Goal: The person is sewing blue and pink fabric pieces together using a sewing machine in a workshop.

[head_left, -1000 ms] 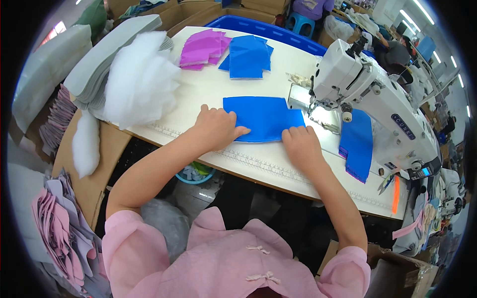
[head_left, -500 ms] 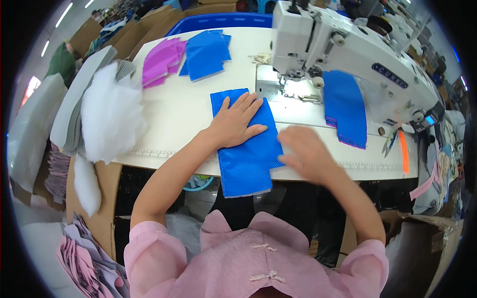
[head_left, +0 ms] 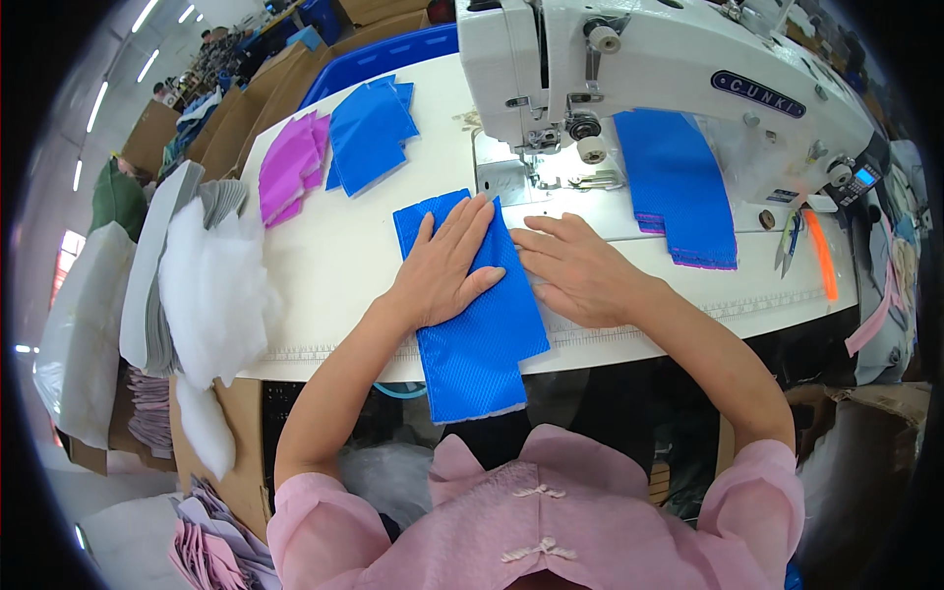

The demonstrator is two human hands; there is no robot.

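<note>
A white tabletop surface (head_left: pixel 334 295) carries everything at hand, with a large white sewing machine (head_left: pixel 678 84) across its far right. To the left stands a heap of fluffy white wadding (head_left: pixel 216 295). In front of the machine lies a flat blue textured fabric piece (head_left: pixel 482 344), notched at its lower right corner; its near end overhangs the surface edge. Beyond the needle, to the right, rests a blue notched fabric pile (head_left: pixel 678 187) with magenta along its near edge; its layers look already put together. At the far left, a blue fabric stack (head_left: pixel 369 138) and magenta fabric pieces (head_left: pixel 290 167) lie side by side, seemingly unworked. The piece in front sits short of the needle, so it appears unstitched at this point; the total left cannot be told. The left hand (head_left: pixel 442 265) presses flat on it, thumb spread. The right hand (head_left: pixel 580 270) is beside its right edge, fingers bent; whether they grip the fabric I cannot tell. Smallest are an orange strip (head_left: pixel 821 254) and scissors (head_left: pixel 787 241).
</note>
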